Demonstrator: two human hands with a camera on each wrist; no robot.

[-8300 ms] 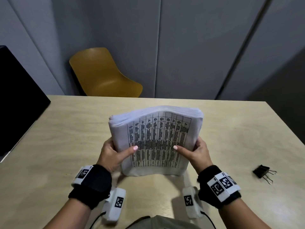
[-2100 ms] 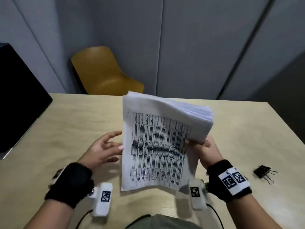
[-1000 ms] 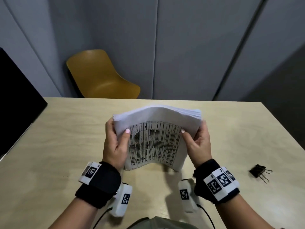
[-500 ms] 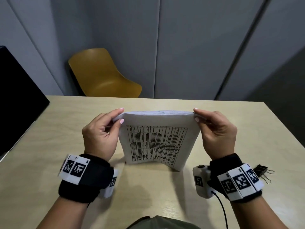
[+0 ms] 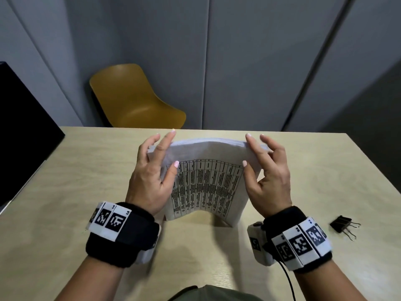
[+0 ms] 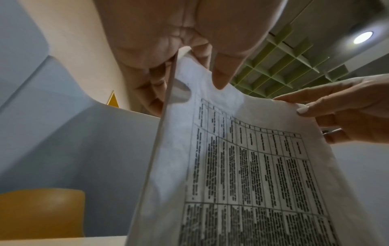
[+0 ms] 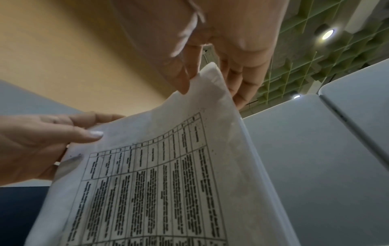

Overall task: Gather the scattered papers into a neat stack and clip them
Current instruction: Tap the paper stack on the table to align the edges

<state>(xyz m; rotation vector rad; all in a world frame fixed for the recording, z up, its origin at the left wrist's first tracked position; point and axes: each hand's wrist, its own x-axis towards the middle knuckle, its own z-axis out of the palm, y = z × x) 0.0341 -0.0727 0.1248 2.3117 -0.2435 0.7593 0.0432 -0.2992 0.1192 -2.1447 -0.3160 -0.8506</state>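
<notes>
The stack of papers [image 5: 206,183] is standing on its lower edge on the wooden table [image 5: 65,192], its top bowing away from the person and the printed grid facing them, and both hands are flanking it at its upper corners. The left hand [image 5: 152,177] is lying along the left edge with its thumb pressed on the printed face and its fingers reaching behind the top corner; the right hand [image 5: 267,177] is mirroring it on the right edge, thumb on the front sheet and fingers spread over and behind the top. In the left wrist view the thumb [image 6: 223,71] is resting on the upper margin of the front sheet while the other fingers are sitting behind the pile, so each hand is pinching the paper lightly rather than hanging loose. Half a second ago the hands were raised higher, pinching only the top edge from above with the wrists arched; now they are sitting lower along the sides, and the stack is bending more at its top. The black binder clip [image 5: 342,224] is lying untouched on the table, well off to the right, where it was before. Behind the table a yellow chair [image 5: 132,98] is standing against the grey wall panels.
</notes>
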